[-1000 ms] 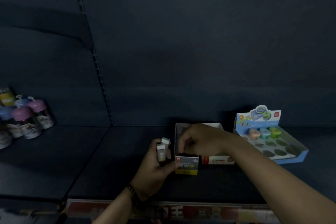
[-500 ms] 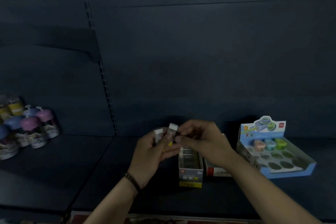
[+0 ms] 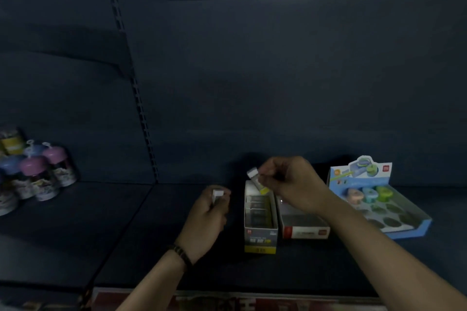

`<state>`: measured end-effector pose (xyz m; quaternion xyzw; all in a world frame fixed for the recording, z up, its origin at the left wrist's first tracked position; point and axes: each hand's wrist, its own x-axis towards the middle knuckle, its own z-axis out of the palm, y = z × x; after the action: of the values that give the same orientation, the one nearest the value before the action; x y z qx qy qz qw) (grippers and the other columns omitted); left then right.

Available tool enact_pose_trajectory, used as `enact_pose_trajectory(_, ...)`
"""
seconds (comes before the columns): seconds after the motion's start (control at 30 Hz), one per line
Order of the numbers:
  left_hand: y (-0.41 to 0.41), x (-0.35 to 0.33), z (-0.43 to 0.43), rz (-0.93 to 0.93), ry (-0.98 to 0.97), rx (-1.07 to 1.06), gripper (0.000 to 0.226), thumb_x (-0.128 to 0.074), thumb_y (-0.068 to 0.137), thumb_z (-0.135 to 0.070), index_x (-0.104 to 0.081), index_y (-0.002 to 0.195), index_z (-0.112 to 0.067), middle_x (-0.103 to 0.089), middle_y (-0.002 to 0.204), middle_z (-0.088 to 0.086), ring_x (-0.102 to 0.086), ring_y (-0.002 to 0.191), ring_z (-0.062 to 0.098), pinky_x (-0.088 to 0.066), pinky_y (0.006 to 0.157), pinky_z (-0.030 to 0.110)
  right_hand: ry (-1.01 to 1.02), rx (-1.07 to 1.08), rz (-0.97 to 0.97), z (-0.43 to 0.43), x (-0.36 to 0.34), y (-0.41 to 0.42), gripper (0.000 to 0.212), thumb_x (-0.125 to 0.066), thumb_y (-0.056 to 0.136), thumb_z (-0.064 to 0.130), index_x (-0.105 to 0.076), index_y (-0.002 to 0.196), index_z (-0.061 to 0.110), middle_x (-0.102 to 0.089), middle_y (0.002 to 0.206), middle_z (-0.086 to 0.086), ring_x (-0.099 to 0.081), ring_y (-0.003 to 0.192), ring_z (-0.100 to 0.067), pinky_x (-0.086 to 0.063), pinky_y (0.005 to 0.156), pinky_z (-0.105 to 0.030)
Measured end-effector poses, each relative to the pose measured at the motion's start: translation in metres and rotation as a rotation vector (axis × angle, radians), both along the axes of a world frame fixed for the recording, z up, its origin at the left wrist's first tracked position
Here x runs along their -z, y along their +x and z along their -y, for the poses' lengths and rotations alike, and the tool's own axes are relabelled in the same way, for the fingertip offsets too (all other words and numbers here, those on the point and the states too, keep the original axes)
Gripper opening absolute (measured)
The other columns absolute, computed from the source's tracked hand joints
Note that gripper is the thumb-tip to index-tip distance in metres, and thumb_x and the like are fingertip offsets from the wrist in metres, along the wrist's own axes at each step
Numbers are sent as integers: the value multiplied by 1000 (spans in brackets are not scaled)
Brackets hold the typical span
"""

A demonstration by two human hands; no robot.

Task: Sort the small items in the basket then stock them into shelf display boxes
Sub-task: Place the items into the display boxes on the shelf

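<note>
Two bare forearms reach forward, each hand holding one small block

The left hand (image 3: 206, 217) is lifted on a bent wrist, its back showing, fingers curled round a small white-ended block (image 3: 217, 194) that sticks up past the thumb; a dark bracelet (image 3: 180, 254) circles that wrist. The right arm comes in from the lower right, and the right hand (image 3: 290, 183) sits higher and farther forward, knuckles up, pinching a second block (image 3: 256, 180) that tilts out at its left side. The hands are apart
</note>
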<state>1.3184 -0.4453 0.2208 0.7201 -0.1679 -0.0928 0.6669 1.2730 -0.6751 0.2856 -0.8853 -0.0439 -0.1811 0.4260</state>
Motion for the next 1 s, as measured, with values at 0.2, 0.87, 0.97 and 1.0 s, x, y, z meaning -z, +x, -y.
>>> enact_pose_trajectory(0.2,-12,27,1,66,48,40,8,-44,111,-16,-51,107,-14,-60,80,0,-55,75,14,-48,75,26,-480,-110,-212,1,2,2,7,-76,96,25,-79,101,26,-75,98,16,-67,91,3,-49,77,-11)
enact_pose_trajectory(0.87,-20,32,-1,233,108,-1,14,-71,98,-17,-71,106,-28,-77,104,-9,-72,100,10,-59,90,38,-584,-126,-405,-18,13,12,9,-80,87,26,-84,93,32,-77,93,22,-69,88,5,-60,89,-29)
enact_pose_trajectory(0.97,-19,30,0,220,94,16,14,-69,99,-15,-70,107,-26,-77,104,-9,-72,100,9,-57,86,28,-584,-155,-438,-17,10,11,16,-78,88,18,-84,95,30,-77,96,20,-69,90,4,-59,88,-23)
enact_pose_trajectory(1.0,-20,30,0,216,92,16,14,-69,99,-14,-70,107,-26,-77,104,-9,-72,99,8,-57,85,27,-571,-175,-460,-16,9,11,17,-77,89,16,-84,97,29,-77,98,19,-69,91,4,-57,88,-20)
